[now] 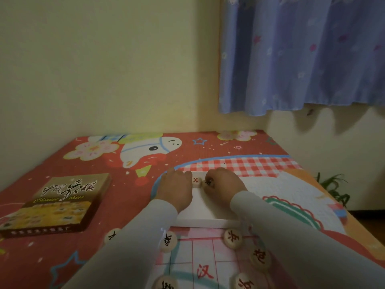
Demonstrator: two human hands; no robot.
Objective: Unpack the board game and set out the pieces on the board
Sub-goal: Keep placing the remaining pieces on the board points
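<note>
Currently: step in hand looks like taking the last pieces out of the tray for the board.
Surface: mat (87, 170), red cartoon print, carries everything; wall behind, blue curtain (302, 59) at upper right.
Tray: white tray (206, 207) near the mat's middle, its near edge just beyond the board's far edge; mostly bare inside.
Left hand: left hand (177, 188) lies on the tray's left side, palm down; fingers bent over the far-left part, fingertips hidden, cannot tell whether they hold anything.
Right hand: right hand (224, 182) at the tray's far end, fingers curled round a black-marked piece (209, 182), which shows only partly.
Loose piece: red-marked piece (196, 181) sits between the two hands at the tray's far end, touching or just beside both.
Board: board (204, 259) at the mat's near edge, pink grid with a red character; sleeves cover part of it.
Placed pieces: several round pieces (233, 238) already stand on the board's far rows; one more lies left of the board, half hidden by a sleeve.
Lid: box lid (56, 205) on the mat's left side, well apart from the tray.
Next move: likely lift the gripped piece, carry it toward the near edge and set it on a free grid crossing; needs a clean lift without knocking the red-marked piece.
Progress: judged partway, board rows not yet filled.
</note>
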